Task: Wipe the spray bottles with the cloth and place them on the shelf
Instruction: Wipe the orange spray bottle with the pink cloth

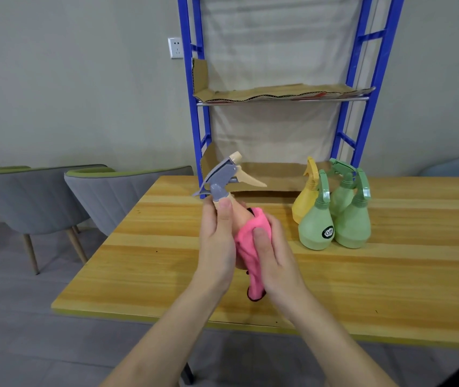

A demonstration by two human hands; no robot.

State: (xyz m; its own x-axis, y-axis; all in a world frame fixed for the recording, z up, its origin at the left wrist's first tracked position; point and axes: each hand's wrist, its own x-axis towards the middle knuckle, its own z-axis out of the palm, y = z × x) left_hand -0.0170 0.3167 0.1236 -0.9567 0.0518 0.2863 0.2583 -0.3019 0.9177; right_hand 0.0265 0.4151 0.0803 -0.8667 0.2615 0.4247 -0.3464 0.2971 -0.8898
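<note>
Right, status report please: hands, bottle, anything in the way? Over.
Left hand grips bottle neck. Right hand presses cloth round its body. Four more bottles on table, right of hands. Shelf holds no bottle yet.

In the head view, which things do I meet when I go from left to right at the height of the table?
From the left: grey chair, second grey chair, left hand, pink cloth, right hand, yellow bottle, rightmost green bottle.

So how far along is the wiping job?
Done: nothing shows; no bottle stands on the shelf. In hand: left hand grips the beige bottle at its neck, right hand holds the cloth round its body. Left: the yellow bottle and three green bottles on the table, then shelving all.
</note>
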